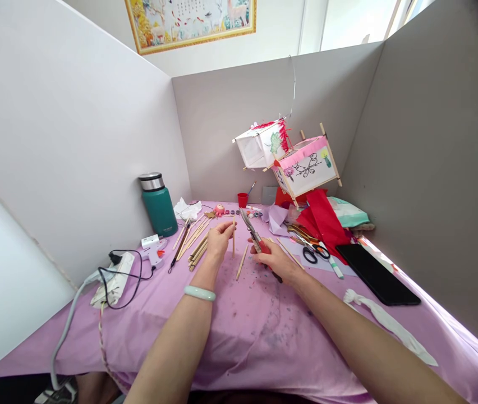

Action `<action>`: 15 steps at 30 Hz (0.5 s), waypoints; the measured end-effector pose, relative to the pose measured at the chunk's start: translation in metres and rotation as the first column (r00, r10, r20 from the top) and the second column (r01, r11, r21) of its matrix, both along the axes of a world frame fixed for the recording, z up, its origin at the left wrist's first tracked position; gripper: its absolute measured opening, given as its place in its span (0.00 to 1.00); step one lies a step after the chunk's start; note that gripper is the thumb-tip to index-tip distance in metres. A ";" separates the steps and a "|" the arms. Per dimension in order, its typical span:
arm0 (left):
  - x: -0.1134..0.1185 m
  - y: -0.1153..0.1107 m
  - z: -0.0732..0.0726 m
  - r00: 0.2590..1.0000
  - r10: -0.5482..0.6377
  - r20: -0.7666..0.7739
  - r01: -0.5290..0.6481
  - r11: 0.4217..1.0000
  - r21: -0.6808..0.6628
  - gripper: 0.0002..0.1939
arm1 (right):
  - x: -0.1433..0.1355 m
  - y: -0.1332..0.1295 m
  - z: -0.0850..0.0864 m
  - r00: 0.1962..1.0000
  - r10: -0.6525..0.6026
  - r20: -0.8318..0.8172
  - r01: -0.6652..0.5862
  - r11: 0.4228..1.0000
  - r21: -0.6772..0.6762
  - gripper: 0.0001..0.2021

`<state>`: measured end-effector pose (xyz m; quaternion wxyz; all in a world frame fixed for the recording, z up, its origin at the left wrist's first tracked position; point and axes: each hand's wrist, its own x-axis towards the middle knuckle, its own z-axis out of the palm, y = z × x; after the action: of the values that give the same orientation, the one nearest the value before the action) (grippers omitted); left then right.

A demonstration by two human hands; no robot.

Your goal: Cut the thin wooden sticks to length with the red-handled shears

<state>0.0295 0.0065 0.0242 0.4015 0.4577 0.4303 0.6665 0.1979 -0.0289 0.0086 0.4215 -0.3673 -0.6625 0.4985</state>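
My left hand (219,240), with a pale bracelet on the wrist, pinches a thin wooden stick (234,247) that stands nearly upright. In my right hand (276,259) is a pair of red-handled pruning shears (249,225), the blades pointing up and away from me, just right of the stick. Whether the blades are apart is hard to make out. A short loose stick (242,262) lies on the cloth between my hands. Left of my left hand is a bundle of bamboo sticks (198,252), with thinner sticks (196,233) and a brush (179,246) beside it.
A green flask (160,207), glue gun (153,255) and power strip (113,279) stand left on the purple cloth (239,336). At right are black-handled scissors (315,252), a phone (377,274) and red fabric (327,224). Two paper lanterns (306,165) hang behind, near the grey partition (217,123).
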 end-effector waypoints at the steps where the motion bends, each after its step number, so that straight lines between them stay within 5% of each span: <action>1: 0.001 -0.001 0.001 1.000 0.001 0.005 -0.001 1.000 0.014 0.16 | 0.000 0.001 -0.001 1.000 -0.007 0.009 0.007 1.000 0.024 0.23; 6: 0.005 -0.009 0.004 0.996 -0.088 0.009 0.086 0.991 0.106 0.16 | -0.001 -0.002 0.003 0.998 -0.062 0.004 0.061 0.992 0.107 0.21; 15: 0.009 -0.007 0.002 1.000 -0.022 0.003 0.021 0.986 0.164 0.19 | -0.004 -0.008 -0.001 1.000 0.018 -0.023 -0.019 0.997 -0.077 0.23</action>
<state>0.0383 -0.0008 0.0267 0.3709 0.4921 0.3681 0.6963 0.1936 -0.0365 0.0080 0.4097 -0.3716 -0.6416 0.5314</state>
